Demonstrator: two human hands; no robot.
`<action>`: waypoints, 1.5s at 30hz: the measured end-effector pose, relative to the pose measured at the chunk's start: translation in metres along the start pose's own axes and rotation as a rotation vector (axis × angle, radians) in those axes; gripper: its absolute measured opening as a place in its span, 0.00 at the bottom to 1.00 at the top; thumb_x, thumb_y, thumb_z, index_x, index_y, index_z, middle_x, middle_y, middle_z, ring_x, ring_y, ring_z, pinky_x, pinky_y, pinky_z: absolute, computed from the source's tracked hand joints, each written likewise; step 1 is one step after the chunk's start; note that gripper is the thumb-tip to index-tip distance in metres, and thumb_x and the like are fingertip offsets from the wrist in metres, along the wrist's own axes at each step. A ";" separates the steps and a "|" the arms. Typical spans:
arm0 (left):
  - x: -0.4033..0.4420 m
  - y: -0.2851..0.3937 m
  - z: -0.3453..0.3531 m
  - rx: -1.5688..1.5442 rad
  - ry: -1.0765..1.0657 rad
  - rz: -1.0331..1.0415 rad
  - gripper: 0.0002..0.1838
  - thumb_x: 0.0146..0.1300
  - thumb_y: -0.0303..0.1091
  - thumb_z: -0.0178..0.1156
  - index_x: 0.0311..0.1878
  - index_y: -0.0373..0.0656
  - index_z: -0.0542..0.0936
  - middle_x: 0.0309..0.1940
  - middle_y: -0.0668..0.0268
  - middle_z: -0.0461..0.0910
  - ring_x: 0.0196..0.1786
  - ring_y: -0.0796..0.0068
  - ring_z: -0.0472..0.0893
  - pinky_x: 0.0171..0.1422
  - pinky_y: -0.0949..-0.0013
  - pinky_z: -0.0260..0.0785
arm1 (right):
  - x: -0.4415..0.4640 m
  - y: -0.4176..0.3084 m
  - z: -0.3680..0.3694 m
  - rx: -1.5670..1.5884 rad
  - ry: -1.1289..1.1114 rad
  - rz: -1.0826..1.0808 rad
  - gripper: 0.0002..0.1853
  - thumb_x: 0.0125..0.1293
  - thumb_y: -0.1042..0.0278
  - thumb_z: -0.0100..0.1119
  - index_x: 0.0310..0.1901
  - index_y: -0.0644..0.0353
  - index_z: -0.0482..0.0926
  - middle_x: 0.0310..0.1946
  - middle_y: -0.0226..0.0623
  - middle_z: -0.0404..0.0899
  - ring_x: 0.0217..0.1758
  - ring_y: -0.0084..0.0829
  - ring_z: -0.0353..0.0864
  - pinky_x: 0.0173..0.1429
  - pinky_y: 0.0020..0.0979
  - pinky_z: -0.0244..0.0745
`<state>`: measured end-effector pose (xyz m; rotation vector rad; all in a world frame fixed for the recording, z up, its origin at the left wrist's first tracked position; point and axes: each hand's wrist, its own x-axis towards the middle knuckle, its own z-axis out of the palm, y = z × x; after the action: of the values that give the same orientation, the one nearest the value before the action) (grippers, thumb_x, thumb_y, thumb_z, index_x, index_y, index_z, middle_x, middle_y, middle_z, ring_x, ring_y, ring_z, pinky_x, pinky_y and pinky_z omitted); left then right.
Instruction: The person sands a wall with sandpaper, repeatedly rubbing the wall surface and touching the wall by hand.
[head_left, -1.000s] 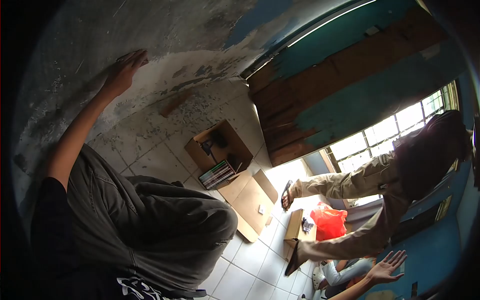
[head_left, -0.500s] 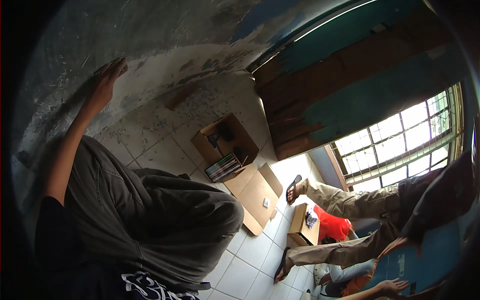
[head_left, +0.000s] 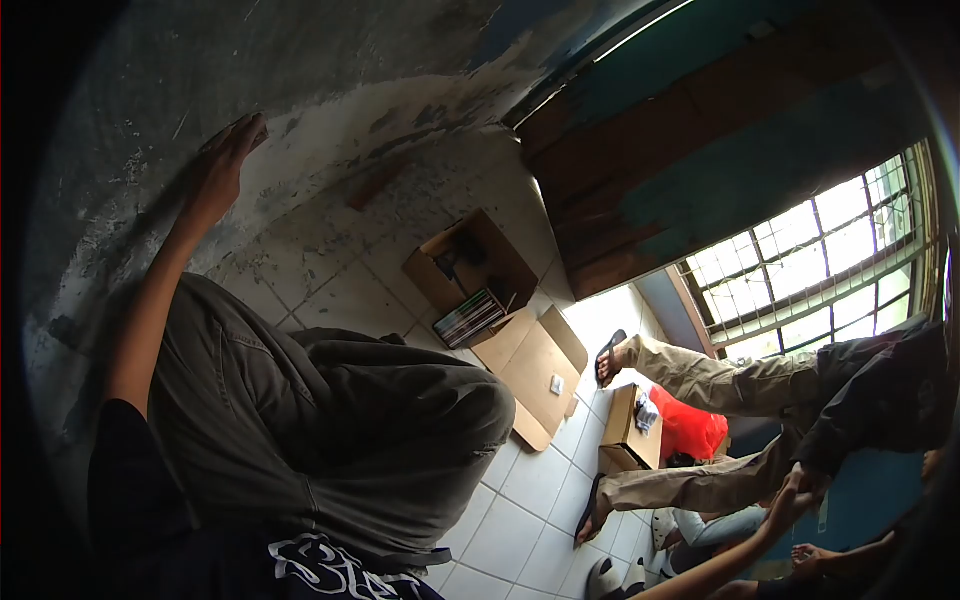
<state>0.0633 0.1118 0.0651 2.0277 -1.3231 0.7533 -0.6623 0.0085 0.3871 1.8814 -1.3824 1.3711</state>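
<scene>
Head view shows a worn, peeling wall (head_left: pixel 310 90) right at the left hand (head_left: pixel 228 160), which rests against its grey surface with the fingers pointing up along it. The hand is in shadow, so I cannot tell whether anything is gripped beneath the fingers. Paint flakes (head_left: pixel 300 245) lie scattered on the floor (head_left: pixel 525 475) near the foot of this wall.

Well apart from the wall, at the lower right, a bare forearm that looks like the person's own reaches out. Its right hand (head_left: pixel 790 500) is up by the dark clothing of a standing person (head_left: pixel 760 385); whether it grasps anything or is free, I cannot tell.

Between the two hands, past the bent knee, stands an open cardboard box (head_left: pixel 515 268) with a row of thin cases (head_left: pixel 470 318) at its near side. A cardboard sheet (head_left: pixel 535 375) lies just beside it.
</scene>
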 end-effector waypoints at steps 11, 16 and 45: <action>0.000 0.000 0.000 0.027 0.020 0.027 0.33 0.54 0.13 0.43 0.66 0.44 0.59 0.62 0.55 0.66 0.63 0.54 0.66 0.67 0.58 0.58 | 0.010 -0.005 -0.041 -0.202 -0.149 -0.003 0.12 0.64 0.67 0.54 0.25 0.63 0.74 0.17 0.22 0.59 0.17 0.14 0.55 0.22 0.23 0.49; -0.001 -0.001 0.000 0.039 0.024 0.031 0.34 0.53 0.13 0.44 0.66 0.44 0.59 0.62 0.55 0.66 0.62 0.54 0.67 0.65 0.59 0.61 | 0.017 -0.032 -0.033 -0.140 0.030 0.177 0.10 0.63 0.67 0.54 0.26 0.60 0.77 0.13 0.19 0.53 0.14 0.13 0.49 0.19 0.23 0.44; 0.003 0.002 0.008 0.023 0.050 0.005 0.34 0.52 0.11 0.44 0.65 0.42 0.61 0.62 0.56 0.66 0.64 0.56 0.65 0.67 0.60 0.58 | -0.151 -0.134 0.078 0.787 -0.666 0.204 0.10 0.52 0.72 0.50 0.16 0.53 0.65 0.14 0.22 0.61 0.18 0.19 0.63 0.22 0.24 0.55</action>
<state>0.0635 0.1037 0.0628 2.0109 -1.2969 0.8196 -0.5090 0.0721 0.2479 2.9887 -1.4623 1.6169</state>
